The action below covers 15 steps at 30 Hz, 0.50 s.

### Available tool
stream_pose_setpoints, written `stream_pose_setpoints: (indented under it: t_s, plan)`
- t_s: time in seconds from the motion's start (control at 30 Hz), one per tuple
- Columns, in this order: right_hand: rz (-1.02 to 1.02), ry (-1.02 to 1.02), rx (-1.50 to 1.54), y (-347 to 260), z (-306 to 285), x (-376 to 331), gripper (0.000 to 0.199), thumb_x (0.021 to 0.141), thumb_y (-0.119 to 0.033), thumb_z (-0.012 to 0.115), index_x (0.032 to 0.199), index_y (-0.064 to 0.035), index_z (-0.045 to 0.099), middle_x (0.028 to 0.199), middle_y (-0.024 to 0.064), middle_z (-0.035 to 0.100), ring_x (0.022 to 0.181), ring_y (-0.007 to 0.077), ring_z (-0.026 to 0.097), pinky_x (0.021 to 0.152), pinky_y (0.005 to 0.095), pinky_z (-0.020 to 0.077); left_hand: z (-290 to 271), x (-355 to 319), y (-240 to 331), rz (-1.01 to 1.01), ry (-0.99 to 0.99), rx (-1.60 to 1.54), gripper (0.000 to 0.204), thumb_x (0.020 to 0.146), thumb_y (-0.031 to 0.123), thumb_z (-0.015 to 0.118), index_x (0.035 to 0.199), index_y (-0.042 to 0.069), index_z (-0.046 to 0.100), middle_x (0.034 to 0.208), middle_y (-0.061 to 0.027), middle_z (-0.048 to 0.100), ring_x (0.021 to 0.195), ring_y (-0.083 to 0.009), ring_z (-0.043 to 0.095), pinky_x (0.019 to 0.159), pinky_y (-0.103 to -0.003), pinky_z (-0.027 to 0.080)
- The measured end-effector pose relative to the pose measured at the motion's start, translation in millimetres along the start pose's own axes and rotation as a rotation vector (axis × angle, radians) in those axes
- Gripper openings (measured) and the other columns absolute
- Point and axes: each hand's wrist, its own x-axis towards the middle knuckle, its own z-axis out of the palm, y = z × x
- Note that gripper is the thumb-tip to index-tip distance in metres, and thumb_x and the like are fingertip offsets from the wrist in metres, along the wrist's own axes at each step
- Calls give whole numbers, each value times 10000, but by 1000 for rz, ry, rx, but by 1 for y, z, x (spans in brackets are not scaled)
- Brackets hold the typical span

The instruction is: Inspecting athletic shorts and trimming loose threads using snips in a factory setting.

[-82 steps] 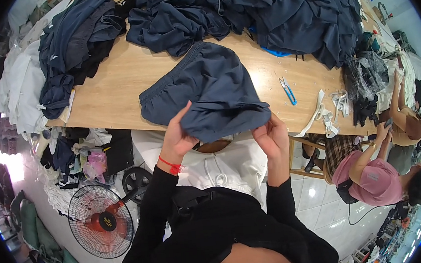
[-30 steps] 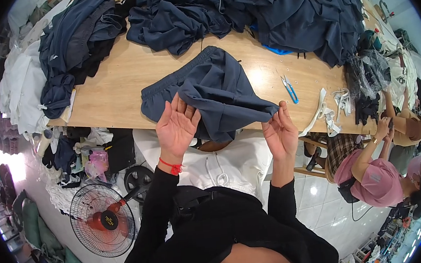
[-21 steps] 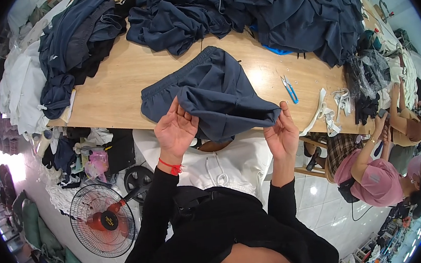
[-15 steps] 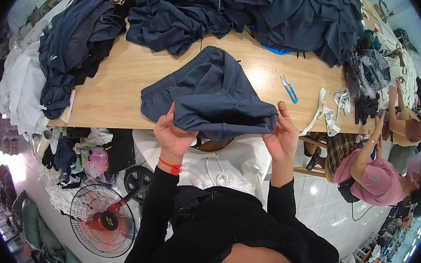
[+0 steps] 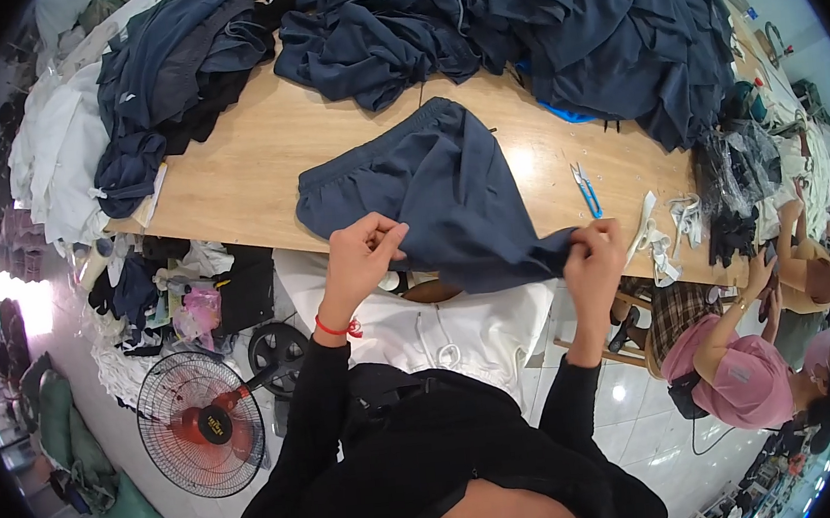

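Dark navy elastic-waist shorts [image 5: 454,191] lie at the table's near edge, waistband toward the far left and the lower part hanging over the edge. My right hand [image 5: 595,263] is closed on a bunched lower right corner of the shorts and pulls the cloth out to the right. My left hand [image 5: 356,264] is at the near left side of the shorts, thumb and fingers pinched together. Whether cloth or something tiny is in that pinch cannot be made out. Blue-handled thread snips [image 5: 587,192] rest on the table right of the shorts.
Heaps of navy garments [image 5: 613,34] cover the far side of the wooden table [image 5: 222,192]. White strips [image 5: 651,228] lie at its right. A pedestal fan [image 5: 203,426] stands at lower left. Co-workers [image 5: 736,369] sit at the right. White cloth [image 5: 431,332] drapes across my lap.
The leg opening that both hands held spread has collapsed. My left hand has turned over into a pinch, and my right hand has closed on the corner, moving right and slightly nearer.
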Motion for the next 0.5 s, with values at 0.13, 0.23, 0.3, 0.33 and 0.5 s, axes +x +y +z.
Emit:
stream_pose_setpoints:
  t_s: [0.13,0.23,0.3,0.33,0.5]
  plan:
    - [125,210,-417,22,5,5,409,929,36,747,1336,62,722,1414,289,649,1205,495,700,983,545,576,-33,14,-28,418,302,285,265,989,172,879,1145,-27,798,1191,-230,791,1077,-320,764,974,-404,595]
    - [-113,-63,-493,6,24,-11,615,985,-91,795,1553,32,593,1636,359,501,1432,540,585,1136,559,530,-57,31,-59,456,697,575,382,987,196,880,1284,-12,762,1332,-264,747,1172,-380,737,1051,-440,574]
    - [-166,-101,-282,-13,45,-18,660,1008,-158,811,1594,21,567,1688,378,450,1485,564,530,1196,555,496,-61,46,-80,291,681,521,494,979,210,888,1363,-47,713,1385,-273,722,1219,-404,724,1086,-463,561]
    - [-201,-111,-175,-22,56,-17,684,1019,-191,820,1615,15,554,1714,388,424,1512,576,502,1225,553,479,-62,52,-89,262,664,458,490,976,213,893,1343,-62,719,1343,-263,745,1184,-396,740,1066,-459,572]
    - [-5,-122,-29,-31,93,11,701,1044,-278,820,1624,6,549,1657,360,498,1416,556,603,1126,531,556,-79,65,-105,78,382,82,339,967,107,876,1234,-69,765,1064,-140,811,931,-242,758,886,-364,607]
